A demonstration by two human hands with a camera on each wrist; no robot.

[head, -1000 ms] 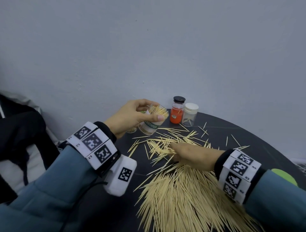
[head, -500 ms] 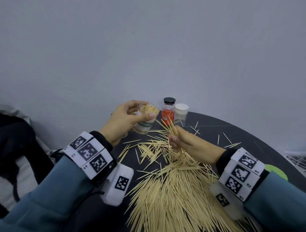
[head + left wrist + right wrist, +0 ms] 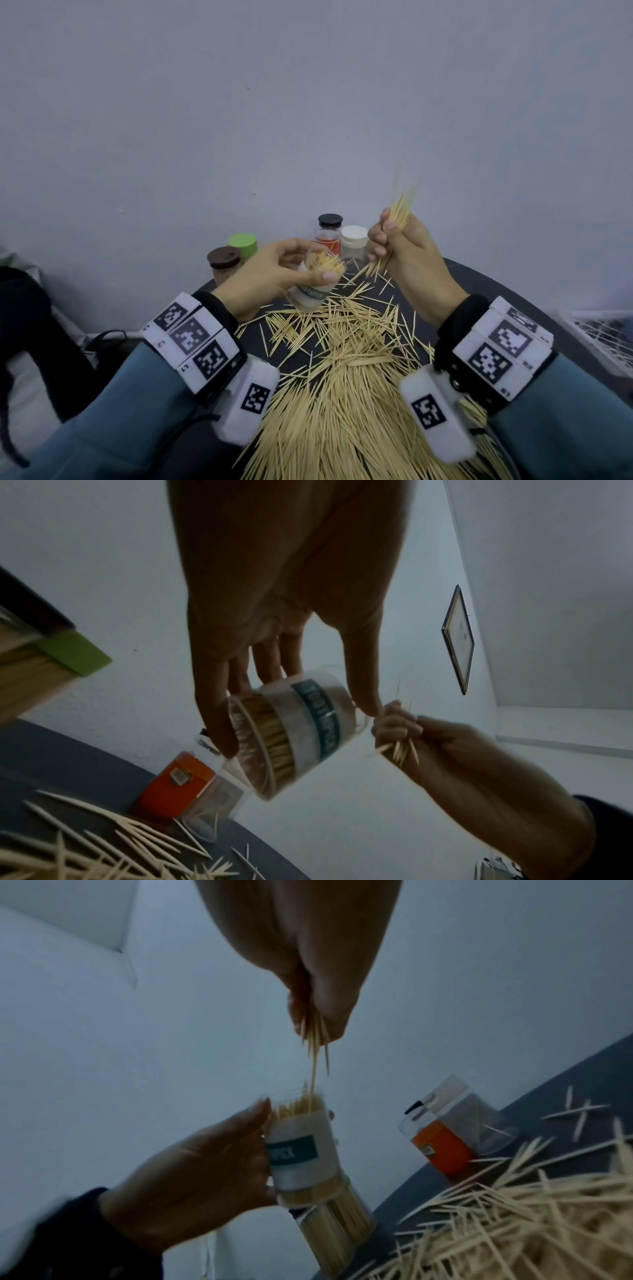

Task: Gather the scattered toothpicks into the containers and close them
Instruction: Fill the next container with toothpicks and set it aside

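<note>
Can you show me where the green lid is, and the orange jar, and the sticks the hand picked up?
green lid (image 3: 242, 244), head view, its top.
orange jar (image 3: 329, 244), head view, its orange body.
bunch of toothpicks (image 3: 401, 211), head view, above the fist.

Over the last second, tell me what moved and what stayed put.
The right hand left the pile on the table, took hold of a bunch of toothpicks and lifted it beside the open container. The left hand kept holding that container tilted. The capped jars behind stayed put.

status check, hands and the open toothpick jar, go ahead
Left hand holds the open clear plastic toothpick jar, tilted, part full. Right hand grips a wooden toothpick bundle beside its mouth. Path clear.
</note>
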